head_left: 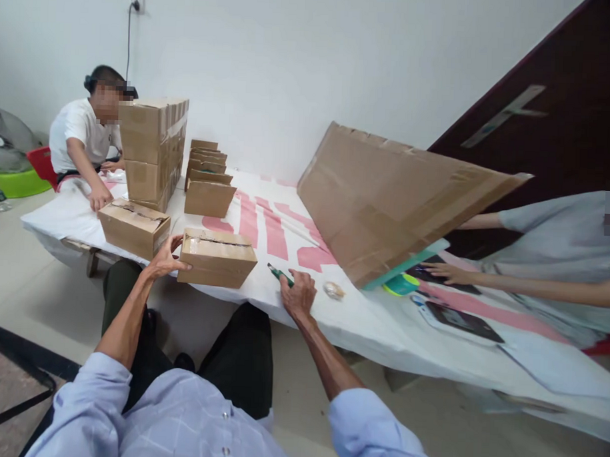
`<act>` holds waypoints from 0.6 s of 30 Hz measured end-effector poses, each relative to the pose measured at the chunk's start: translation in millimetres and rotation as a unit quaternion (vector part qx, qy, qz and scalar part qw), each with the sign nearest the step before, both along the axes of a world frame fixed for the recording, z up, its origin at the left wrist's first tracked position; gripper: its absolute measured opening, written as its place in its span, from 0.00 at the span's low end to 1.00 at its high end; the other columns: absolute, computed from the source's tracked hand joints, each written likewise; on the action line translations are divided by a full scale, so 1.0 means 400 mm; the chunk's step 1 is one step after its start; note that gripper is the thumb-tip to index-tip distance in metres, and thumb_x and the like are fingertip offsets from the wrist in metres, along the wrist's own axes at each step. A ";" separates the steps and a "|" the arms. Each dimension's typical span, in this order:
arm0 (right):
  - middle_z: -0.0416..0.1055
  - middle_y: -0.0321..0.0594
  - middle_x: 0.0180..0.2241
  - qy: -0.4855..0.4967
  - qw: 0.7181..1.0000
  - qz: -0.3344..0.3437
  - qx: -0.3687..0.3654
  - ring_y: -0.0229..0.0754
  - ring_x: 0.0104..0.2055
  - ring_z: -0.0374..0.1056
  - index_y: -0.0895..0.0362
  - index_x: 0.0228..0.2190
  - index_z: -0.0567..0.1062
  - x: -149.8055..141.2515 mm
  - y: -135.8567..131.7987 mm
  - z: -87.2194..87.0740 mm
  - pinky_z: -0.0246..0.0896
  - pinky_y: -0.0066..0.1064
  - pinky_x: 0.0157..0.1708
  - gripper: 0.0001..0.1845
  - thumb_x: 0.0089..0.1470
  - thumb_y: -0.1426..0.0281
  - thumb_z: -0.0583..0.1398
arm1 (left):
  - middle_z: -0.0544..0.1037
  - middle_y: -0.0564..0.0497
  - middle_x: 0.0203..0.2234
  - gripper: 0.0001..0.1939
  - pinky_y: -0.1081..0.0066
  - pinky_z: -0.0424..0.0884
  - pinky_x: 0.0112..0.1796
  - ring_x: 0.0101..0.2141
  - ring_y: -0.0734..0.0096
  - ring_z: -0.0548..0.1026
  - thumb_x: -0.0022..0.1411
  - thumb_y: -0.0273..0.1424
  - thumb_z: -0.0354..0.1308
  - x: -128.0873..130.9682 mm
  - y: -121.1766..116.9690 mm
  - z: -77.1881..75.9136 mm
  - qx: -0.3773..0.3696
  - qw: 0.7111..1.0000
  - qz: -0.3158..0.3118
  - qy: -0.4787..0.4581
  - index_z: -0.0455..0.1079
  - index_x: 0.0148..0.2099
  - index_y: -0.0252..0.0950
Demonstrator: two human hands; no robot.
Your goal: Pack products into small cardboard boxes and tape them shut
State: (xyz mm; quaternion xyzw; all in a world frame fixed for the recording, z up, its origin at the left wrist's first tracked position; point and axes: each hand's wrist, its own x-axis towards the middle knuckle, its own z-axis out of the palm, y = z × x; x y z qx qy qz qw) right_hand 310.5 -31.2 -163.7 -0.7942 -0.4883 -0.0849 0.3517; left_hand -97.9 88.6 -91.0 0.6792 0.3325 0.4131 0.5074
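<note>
At the table's near edge, my left hand [166,258] grips the left end of a closed cardboard box [218,262], its thumb on the front face. A dark, uneven seam runs along the top of this box. To the right of it, my right hand [299,291] is wrapped round a slim green tool [280,274] with a dark tip that points left; its exact kind cannot be made out. A roll of clear tape [334,290] lies just right of that hand. A second cardboard box [133,228] stands left of my left hand.
Stacked boxes [148,140] rise at the back left, beside several open-flapped boxes [210,197]. A large cardboard panel [396,198] leans at right, near a yellow-green tape roll [402,284] and a tablet-like device [459,320]. Co-workers sit at left [83,134] and right [559,244].
</note>
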 end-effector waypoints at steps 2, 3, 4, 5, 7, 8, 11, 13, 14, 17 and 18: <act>0.75 0.55 0.48 0.033 0.996 0.053 0.060 0.57 0.53 0.66 0.60 0.48 0.80 -0.029 0.018 0.030 0.63 0.50 0.56 0.20 0.63 0.61 0.58 | 0.69 0.32 0.69 0.55 0.52 0.74 0.58 0.73 0.40 0.63 0.37 0.38 0.82 0.003 -0.005 0.000 0.008 1.000 0.002 0.009 0.63 0.66 0.41; 0.75 0.54 0.47 0.058 0.991 0.081 0.090 0.56 0.52 0.67 0.59 0.48 0.80 -0.047 0.027 0.047 0.65 0.49 0.55 0.21 0.63 0.59 0.57 | 0.69 0.33 0.69 0.55 0.51 0.73 0.59 0.72 0.40 0.63 0.37 0.39 0.82 0.006 -0.013 0.000 0.017 1.000 0.010 0.017 0.63 0.66 0.41; 0.75 0.52 0.46 0.086 0.983 0.108 0.118 0.54 0.51 0.69 0.59 0.48 0.80 -0.068 0.036 0.063 0.67 0.48 0.54 0.22 0.64 0.57 0.57 | 0.68 0.33 0.69 0.55 0.51 0.73 0.59 0.72 0.40 0.64 0.37 0.39 0.82 0.010 -0.023 0.000 0.029 0.999 0.021 0.026 0.63 0.66 0.41; 0.75 0.51 0.47 0.112 0.975 0.134 0.139 0.53 0.50 0.70 0.58 0.49 0.80 -0.089 0.044 0.080 0.69 0.47 0.52 0.23 0.65 0.55 0.56 | 0.68 0.34 0.69 0.55 0.50 0.72 0.60 0.71 0.40 0.65 0.38 0.39 0.82 0.015 -0.035 0.001 0.046 0.998 0.032 0.034 0.62 0.67 0.41; 0.75 0.50 0.49 0.152 0.958 0.184 0.160 0.51 0.50 0.72 0.57 0.51 0.80 -0.130 0.057 0.108 0.71 0.45 0.50 0.25 0.66 0.52 0.56 | 0.69 0.35 0.68 0.56 0.49 0.71 0.61 0.70 0.40 0.66 0.39 0.40 0.82 0.030 -0.065 0.002 0.082 0.994 0.054 0.042 0.61 0.67 0.40; 0.75 0.50 0.51 0.162 0.952 0.204 0.162 0.51 0.51 0.72 0.57 0.52 0.80 -0.146 0.061 0.118 0.72 0.45 0.51 0.26 0.65 0.51 0.57 | 0.69 0.35 0.68 0.56 0.49 0.71 0.62 0.69 0.40 0.67 0.39 0.40 0.82 0.039 -0.081 0.003 0.100 0.992 0.060 0.042 0.61 0.68 0.40; 0.77 0.50 0.50 0.176 0.947 0.220 0.155 0.52 0.53 0.72 0.57 0.50 0.81 -0.168 0.069 0.132 0.69 0.47 0.58 0.26 0.63 0.51 0.59 | 0.67 0.36 0.68 0.59 0.48 0.67 0.66 0.68 0.41 0.67 0.40 0.42 0.83 0.065 -0.125 0.013 0.148 0.987 0.056 0.038 0.59 0.70 0.40; 0.79 0.50 0.50 0.196 0.948 0.205 0.146 0.53 0.55 0.72 0.56 0.48 0.82 -0.159 0.071 0.129 0.66 0.49 0.61 0.26 0.63 0.51 0.57 | 0.65 0.37 0.69 0.61 0.48 0.63 0.68 0.69 0.39 0.65 0.40 0.43 0.83 0.080 -0.149 0.026 0.177 0.983 0.036 0.036 0.59 0.72 0.41; 0.79 0.51 0.51 0.210 0.947 0.199 0.140 0.54 0.56 0.72 0.57 0.48 0.82 -0.151 0.071 0.126 0.66 0.49 0.62 0.27 0.64 0.51 0.56 | 0.64 0.37 0.70 0.61 0.47 0.61 0.69 0.70 0.39 0.64 0.40 0.43 0.83 0.087 -0.158 0.034 0.188 0.981 0.026 0.036 0.59 0.72 0.42; 0.80 0.52 0.53 0.249 0.941 0.192 0.126 0.55 0.58 0.72 0.58 0.49 0.81 -0.127 0.070 0.114 0.65 0.49 0.63 0.30 0.63 0.50 0.54 | 0.64 0.38 0.70 0.61 0.46 0.58 0.71 0.71 0.37 0.63 0.39 0.42 0.84 0.104 -0.179 0.056 0.204 0.978 0.015 0.036 0.60 0.73 0.42; 0.80 0.53 0.54 0.258 0.939 0.192 0.124 0.55 0.58 0.72 0.58 0.50 0.81 -0.122 0.069 0.111 0.65 0.49 0.63 0.31 0.63 0.49 0.54 | 0.65 0.38 0.70 0.61 0.46 0.57 0.71 0.70 0.36 0.64 0.39 0.41 0.84 0.109 -0.183 0.062 0.204 0.978 0.016 0.037 0.61 0.72 0.42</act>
